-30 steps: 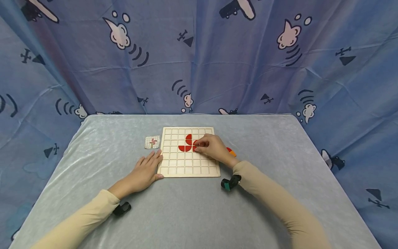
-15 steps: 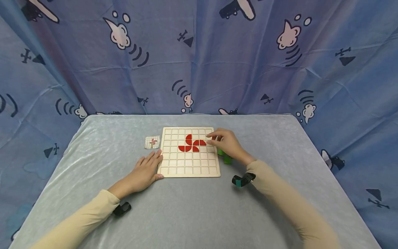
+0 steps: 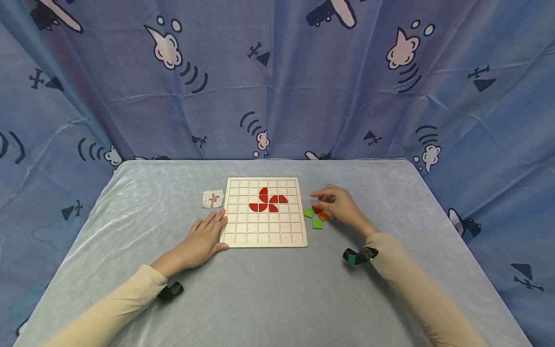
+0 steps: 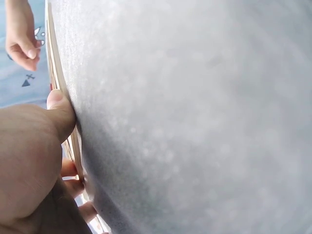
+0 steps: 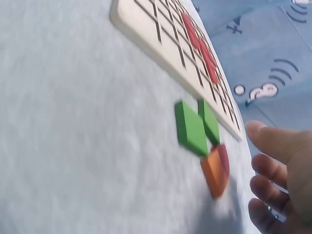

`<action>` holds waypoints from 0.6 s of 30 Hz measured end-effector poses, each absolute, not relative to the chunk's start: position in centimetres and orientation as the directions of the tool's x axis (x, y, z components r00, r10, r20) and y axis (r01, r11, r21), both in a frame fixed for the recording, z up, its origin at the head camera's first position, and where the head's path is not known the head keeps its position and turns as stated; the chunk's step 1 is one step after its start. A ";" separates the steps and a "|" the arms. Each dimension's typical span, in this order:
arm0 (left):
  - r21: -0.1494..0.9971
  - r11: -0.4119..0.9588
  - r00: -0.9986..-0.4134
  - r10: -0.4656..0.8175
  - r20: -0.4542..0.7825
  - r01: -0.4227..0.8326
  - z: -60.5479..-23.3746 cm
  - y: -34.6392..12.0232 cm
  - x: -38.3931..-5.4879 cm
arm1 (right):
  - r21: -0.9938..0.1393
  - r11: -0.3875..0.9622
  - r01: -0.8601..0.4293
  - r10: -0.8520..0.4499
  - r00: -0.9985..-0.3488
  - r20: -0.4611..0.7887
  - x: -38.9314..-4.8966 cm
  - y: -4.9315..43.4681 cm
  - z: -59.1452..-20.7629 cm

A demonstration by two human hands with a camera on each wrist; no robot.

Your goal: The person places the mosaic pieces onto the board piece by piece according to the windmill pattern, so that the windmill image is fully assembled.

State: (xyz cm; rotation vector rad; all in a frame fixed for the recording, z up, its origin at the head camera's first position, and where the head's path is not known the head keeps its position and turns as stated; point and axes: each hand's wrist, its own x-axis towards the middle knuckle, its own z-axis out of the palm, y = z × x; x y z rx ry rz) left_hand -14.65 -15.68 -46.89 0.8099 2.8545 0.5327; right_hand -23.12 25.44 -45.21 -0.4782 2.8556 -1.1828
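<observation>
A right hand [image 3: 342, 205] has drawn away from a wooden grid board [image 3: 247, 236] in the half second since the previous frame, crossing from its right edge to the loose pieces just beyond, while the left hand [image 3: 195, 246] keeps its place. On the board, near the middle of the desk [image 3: 269, 294], red pieces [image 3: 263, 207] sit in the grid as a pinwheel, its right-hand arm, partly covered by the fingers a second earlier, now in full view. Just beside the board's right edge lie two green squares [image 3: 317, 224], an orange piece [image 3: 323, 216] and a loose red piece [image 3: 317, 209], the green pair now uncovered by the hand. The right hand hovers over this cluster, fingers loosely bent and parted from the thumb, its grasp free. The left hand lies spread at the board's lower left, fingertips and thumb touching the edge. A small card [image 3: 213, 198] printed with a grid and a pinwheel lies just left of the board. Beige sleeves [image 3: 416, 289] cover both arms, with a black device [image 3: 360, 256] at each wrist. Pale grey cloth covers the desk; behind it hangs a blue curtain [image 3: 277, 82] printed with planes and clouds.
</observation>
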 end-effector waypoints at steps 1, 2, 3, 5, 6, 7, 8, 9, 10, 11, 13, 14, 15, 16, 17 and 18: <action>0.367 0.795 -0.849 0.528 -0.028 0.483 -46.9 -15.7 -14.6 | -0.692 0.668 -0.274 -0.290 -0.952 0.098 -23.2 25.8 -45.3; 0.364 0.795 -0.848 0.530 -0.024 0.486 -46.9 -15.7 -14.7 | -0.693 0.666 -0.276 -0.297 -0.950 0.093 -23.2 26.0 -45.4; 0.363 0.795 -0.848 0.530 -0.026 0.486 -46.9 -15.7 -14.7 | -0.697 0.663 -0.274 -0.302 -0.949 0.086 -23.3 26.3 -45.5; 0.361 0.796 -0.848 0.530 -0.026 0.487 -46.8 -15.7 -14.7 | -0.704 0.653 -0.278 -0.322 -0.944 0.074 -23.4 26.8 -45.7; 0.361 0.796 -0.847 0.530 -0.026 0.487 -46.8 -15.6 -14.6 | -0.710 0.647 -0.279 -0.333 -0.940 0.066 -23.5 27.0 -45.8; 0.360 0.796 -0.847 0.531 -0.028 0.487 -46.8 -15.6 -14.6 | -0.718 0.639 -0.278 -0.345 -0.937 0.057 -23.6 27.2 -45.9; 0.359 0.796 -0.847 0.531 -0.029 0.487 -46.8 -15.6 -14.6 | -0.724 0.632 -0.278 -0.357 -0.933 0.047 -23.7 27.4 -45.9; 0.360 0.797 -0.847 0.530 -0.032 0.485 -46.8 -15.6 -14.6 | -0.728 0.627 -0.276 -0.369 -0.929 0.034 -23.8 27.6 -46.0; 0.361 0.797 -0.847 0.530 -0.033 0.484 -46.7 -15.6 -14.6 | -0.736 0.620 -0.274 -0.385 -0.923 0.019 -24.0 27.7 -46.0; 0.363 0.797 -0.848 0.529 -0.035 0.483 -46.7 -15.6 -14.6 | -0.744 0.610 -0.271 -0.403 -0.915 0.003 -24.1 27.8 -45.9; 0.364 0.798 -0.849 0.528 -0.035 0.481 -46.7 -15.5 -14.6 | -0.756 0.598 -0.268 -0.438 -0.899 -0.028 -24.5 28.1 -45.9; 0.363 0.798 -0.849 0.527 -0.033 0.481 -46.6 -15.5 -14.5 | -0.762 0.594 -0.260 -0.451 -0.892 -0.047 -24.7 28.2 -45.9; 0.362 0.798 -0.850 0.526 -0.033 0.481 -46.6 -15.5 -14.5 | -0.766 0.591 -0.254 -0.465 -0.883 -0.065 -24.9 28.3 -45.8; 0.362 0.799 -0.850 0.526 -0.031 0.481 -46.6 -15.5 -14.5 | -0.770 0.587 -0.250 -0.479 -0.874 -0.081 -25.1 28.4 -45.7; 0.359 0.799 -0.850 0.526 -0.030 0.482 -46.6 -15.5 -14.5 | -0.771 0.586 -0.249 -0.492 -0.866 -0.094 -25.2 28.5 -45.6; 0.358 0.799 -0.850 0.526 -0.029 0.483 -46.6 -15.5 -14.5 | -0.769 0.589 -0.247 -0.501 -0.859 -0.108 -25.5 28.6 -45.5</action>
